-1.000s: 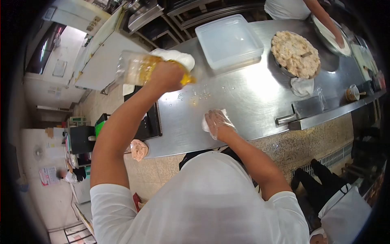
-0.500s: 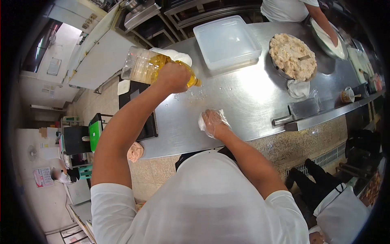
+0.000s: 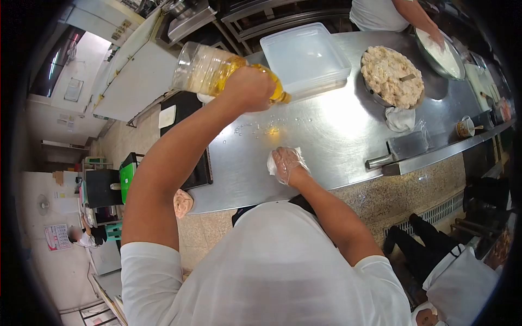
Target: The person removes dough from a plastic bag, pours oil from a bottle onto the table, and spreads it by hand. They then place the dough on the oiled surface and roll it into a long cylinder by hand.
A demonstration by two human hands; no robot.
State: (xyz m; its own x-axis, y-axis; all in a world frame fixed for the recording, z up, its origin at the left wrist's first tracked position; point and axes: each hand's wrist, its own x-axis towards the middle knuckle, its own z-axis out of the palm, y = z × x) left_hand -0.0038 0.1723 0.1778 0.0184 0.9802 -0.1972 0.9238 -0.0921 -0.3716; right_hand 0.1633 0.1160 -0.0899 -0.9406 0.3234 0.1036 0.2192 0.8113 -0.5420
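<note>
My left hand (image 3: 250, 87) is wrapped round a large clear plastic bottle of yellow cooking oil (image 3: 220, 70). The bottle lies tilted in the air over the steel table (image 3: 337, 146), its neck pointing right and slightly down. Below it, drops of oil and a small yellow puddle (image 3: 273, 131) lie on the steel. My right hand (image 3: 285, 163), in a thin clear plastic glove, presses on what looks like a white cloth (image 3: 271, 164) near the table's front edge. Its fingers are bent over the cloth, most of which is hidden.
Stacked translucent plastic trays (image 3: 304, 54) stand at the back. To the right are a bowl heaped with pale, lumpy dough (image 3: 391, 76), a crumpled white cloth (image 3: 400, 119) and a broad metal blade (image 3: 408, 145). A co-worker's hand (image 3: 436, 37) is over a bowl of white powder (image 3: 443, 60).
My left hand has moved right and up with the bottle. A yellow puddle has appeared on the steel. My right hand is nearly still. The co-worker's hand has lifted in the powder bowl.
</note>
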